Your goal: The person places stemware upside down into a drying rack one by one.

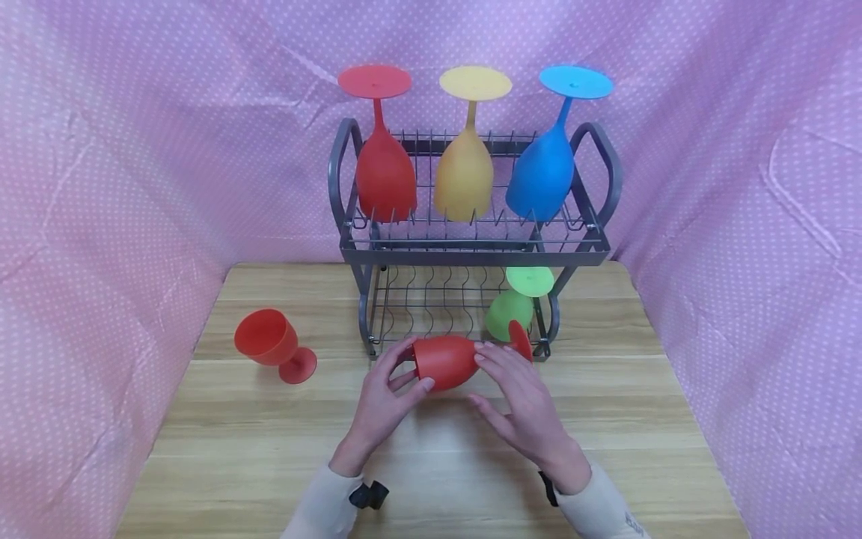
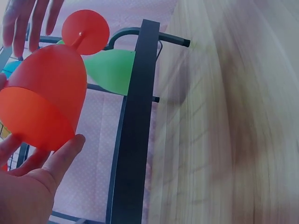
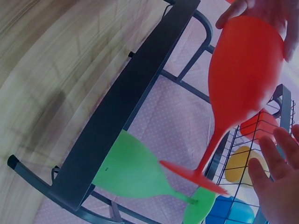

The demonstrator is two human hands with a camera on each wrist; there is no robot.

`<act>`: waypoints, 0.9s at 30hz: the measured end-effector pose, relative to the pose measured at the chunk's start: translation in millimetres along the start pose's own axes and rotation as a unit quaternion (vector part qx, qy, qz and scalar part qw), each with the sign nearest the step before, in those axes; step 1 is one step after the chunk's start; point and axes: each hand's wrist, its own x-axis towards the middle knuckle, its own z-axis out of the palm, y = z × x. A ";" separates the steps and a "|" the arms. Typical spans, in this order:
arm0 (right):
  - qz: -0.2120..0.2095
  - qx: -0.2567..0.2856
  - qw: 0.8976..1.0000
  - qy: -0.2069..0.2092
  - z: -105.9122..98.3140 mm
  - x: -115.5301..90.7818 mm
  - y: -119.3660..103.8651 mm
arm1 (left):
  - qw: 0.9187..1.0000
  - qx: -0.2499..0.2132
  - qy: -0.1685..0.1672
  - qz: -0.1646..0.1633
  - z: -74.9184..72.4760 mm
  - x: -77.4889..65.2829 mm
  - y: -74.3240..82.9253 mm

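A red plastic wine glass (image 1: 443,363) lies sideways in the air before the dish rack, its foot toward the right. My left hand (image 1: 378,408) grips its bowl at the rim, thumb on the near side. My right hand (image 1: 530,408) is by the stem end with its fingers extended. In the right wrist view a gap shows between these fingers and the red glass (image 3: 245,70). Behind the foot, a green wine glass (image 1: 508,313) stands upside down on the rack's lower tier at the right.
The two-tier dark dish rack (image 1: 471,258) holds upside-down red (image 1: 387,180), yellow (image 1: 465,180) and blue wine glasses (image 1: 542,180) on top. Another red cup (image 1: 266,337) with a short stem is at the left of the wooden table (image 1: 269,449). Pink dotted cloth (image 1: 121,187) surrounds the table.
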 end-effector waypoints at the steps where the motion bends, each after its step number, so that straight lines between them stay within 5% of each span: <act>1: 0.000 0.006 1.000 0.011 -0.4 0.0 0.3 | 1.000 -0.003 0.003 -0.001 -0.7 0.4 0.2; 10: 0.021 0.075 0.995 0.061 0.7 -11.4 4.1 | 1.000 -0.020 0.023 0.007 -5.3 1.0 0.2; 20: 0.122 0.129 0.984 0.020 5.5 -27.6 3.6 | 0.997 -0.068 0.031 0.027 -7.4 0.9 1.2; 24: 0.203 0.142 0.968 -0.034 7.5 -32.1 1.9 | 0.996 -0.077 0.033 0.031 -6.1 0.4 3.2; 27: 0.265 0.172 0.945 -0.078 10.3 -32.5 -0.2 | 0.996 -0.079 0.035 0.032 -5.0 0.0 3.3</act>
